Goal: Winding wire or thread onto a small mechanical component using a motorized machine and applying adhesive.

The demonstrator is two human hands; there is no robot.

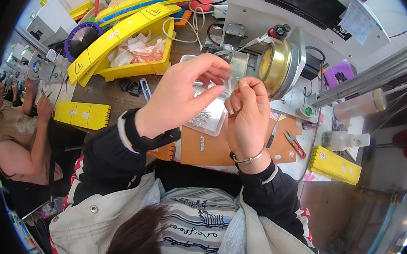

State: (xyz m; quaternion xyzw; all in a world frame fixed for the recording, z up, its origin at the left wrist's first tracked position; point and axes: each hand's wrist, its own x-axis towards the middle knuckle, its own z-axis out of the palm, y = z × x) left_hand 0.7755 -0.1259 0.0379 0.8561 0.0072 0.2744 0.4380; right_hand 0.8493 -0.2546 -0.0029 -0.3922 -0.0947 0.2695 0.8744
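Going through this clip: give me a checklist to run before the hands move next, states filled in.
1. Right hand grip: cannot tell; thumb and forefinger meet, but anything pinched is too small to see.
2. Left hand open: ok; thumb stands apart from the fingers.
3. Small metal parts inside the clear tray: ok for the visible pile; hands hide some of the tray.
4. Red-handled tool clear of both hands: ok.
5. Brown mat free of loose pieces: not ok.
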